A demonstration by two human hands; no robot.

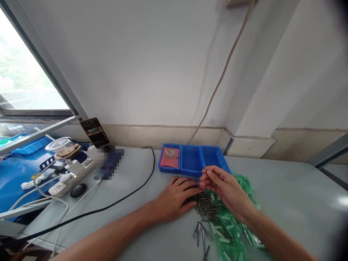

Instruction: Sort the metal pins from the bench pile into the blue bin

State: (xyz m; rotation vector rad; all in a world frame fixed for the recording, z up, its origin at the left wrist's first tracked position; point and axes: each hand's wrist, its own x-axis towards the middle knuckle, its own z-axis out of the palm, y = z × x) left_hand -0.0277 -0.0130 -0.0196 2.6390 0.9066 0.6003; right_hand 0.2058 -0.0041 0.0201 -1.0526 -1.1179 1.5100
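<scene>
Loosely spread left hand (pixel 178 198) over pins (pixel 205 206), pinched right hand (pixel 223 185) around slim piece (pixel 204 166).

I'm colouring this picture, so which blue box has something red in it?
The left blue box: a red sheet shows inside it, while the middle blue box and right blue box show no red.

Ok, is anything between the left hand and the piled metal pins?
Nothing visible: the left hand is right at the pile's left side, and the green packaging lies to the right of the metal pins.
</scene>
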